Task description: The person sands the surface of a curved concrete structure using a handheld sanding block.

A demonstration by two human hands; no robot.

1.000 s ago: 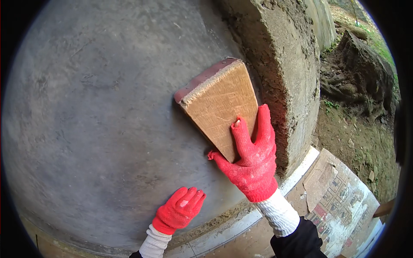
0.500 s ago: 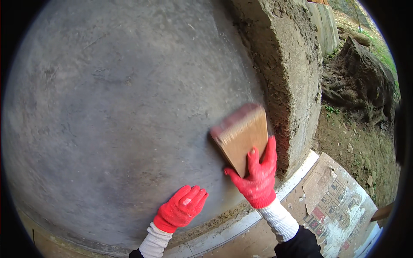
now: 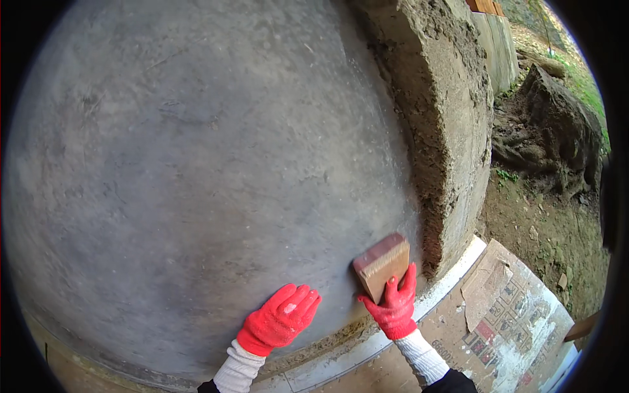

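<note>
While the right hand [image 3: 396,316] grips the block [image 3: 382,267], the left [image 3: 278,320] lies apart.

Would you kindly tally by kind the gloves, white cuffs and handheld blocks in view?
Red gloves: 2 (left glove, right glove)
White cuffs: 2 (left cuff, right cuff)
Wooden block: 1
Total: 5
</note>
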